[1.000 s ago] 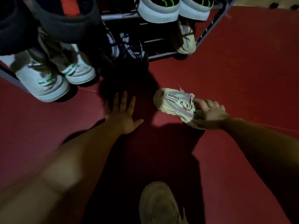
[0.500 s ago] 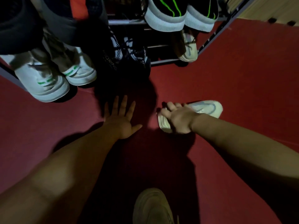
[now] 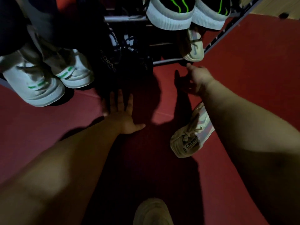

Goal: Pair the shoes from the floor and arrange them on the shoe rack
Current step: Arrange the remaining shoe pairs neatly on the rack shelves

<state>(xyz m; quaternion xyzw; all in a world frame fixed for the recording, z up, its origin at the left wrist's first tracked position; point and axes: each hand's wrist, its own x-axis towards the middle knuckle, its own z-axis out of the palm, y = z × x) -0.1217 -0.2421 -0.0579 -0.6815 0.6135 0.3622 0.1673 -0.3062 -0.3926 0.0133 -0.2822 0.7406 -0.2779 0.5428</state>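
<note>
A pale sneaker (image 3: 191,135) with dark lettering lies on the red floor under my right forearm, and nothing holds it. My right hand (image 3: 197,80) reaches past it toward the bottom rail of the shoe rack (image 3: 168,62). Its fingers are extended and hold nothing. One fingertip is close to a matching pale sneaker (image 3: 195,49) standing on the lowest tier. My left hand (image 3: 121,114) presses flat on the floor with its fingers spread, just in front of a pair of black sneakers (image 3: 123,62).
White sneakers with green stripes (image 3: 48,80) stick out at the left of the rack. Black shoes with white soles and green lines (image 3: 181,15) sit on the tier above. A beige shoe (image 3: 152,211) is at the bottom edge. Red floor stretches to the right.
My right hand turned the pale sneaker round, set it on the floor and let go. It then moved forward toward the rack. The left hand stayed flat on the floor.
</note>
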